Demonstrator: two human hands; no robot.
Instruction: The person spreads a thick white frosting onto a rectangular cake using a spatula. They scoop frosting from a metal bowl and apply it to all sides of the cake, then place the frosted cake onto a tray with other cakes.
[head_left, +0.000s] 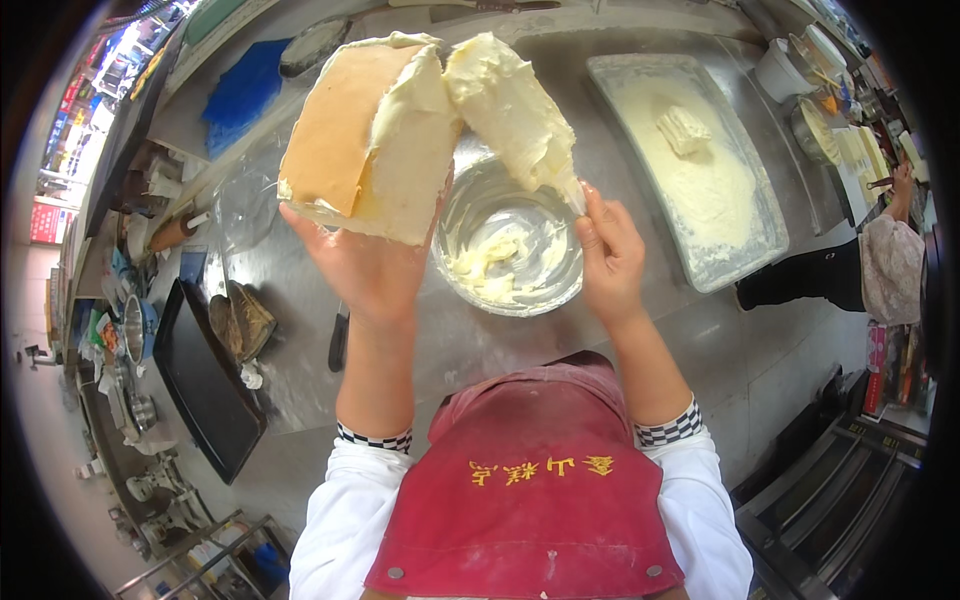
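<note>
My left hand (367, 274) supports from below a thick block of sponge cake (337, 124), raised above the table. Pale cream coats its edges and near side, while the flat orange-tan face is mostly bare. In my right hand (611, 244) is the handle of a spatula (576, 201); its blade is hidden under a thick load of pale yellow cream (514, 112). The cream touches or nearly touches the cake's right side. Below and between my hands stands a round metal bowl (517, 304), its inner wall smeared with cream and more cream lying at the bottom.
A metal tray (701, 274) on the right holds pale powder and a creamy lump (682, 131). Left are a black baking tray (206, 382), a black-handled tool (339, 343) and a blue sheet (247, 94). Another person (889, 259) works at far right, near a bowl (816, 135).
</note>
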